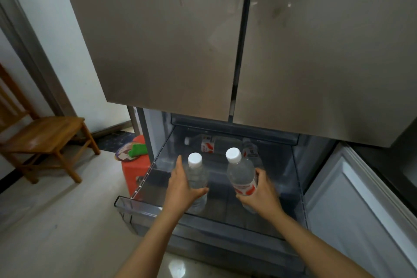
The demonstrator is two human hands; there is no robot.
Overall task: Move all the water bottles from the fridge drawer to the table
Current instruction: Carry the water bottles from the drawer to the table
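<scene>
The person's left grip [180, 185] wraps a clear plastic water bottle with a white cap [195, 174], thumb across its near side. The right grip [262, 192] curls round a second clear white-capped bottle with a red-and-white label [240, 174]. Both bottles are upright inside the open translucent fridge drawer [140, 204]; I cannot tell whether their bases rest on its floor. At the far end lie the left lying bottle [212, 144] and the right lying bottle [250, 150]. The counter is out of view. Chilled plastic may be slick, so a one-handed hold could slip. A hasty lift could knock a cap against the overhanging grey fridge doors [158, 40].
</scene>
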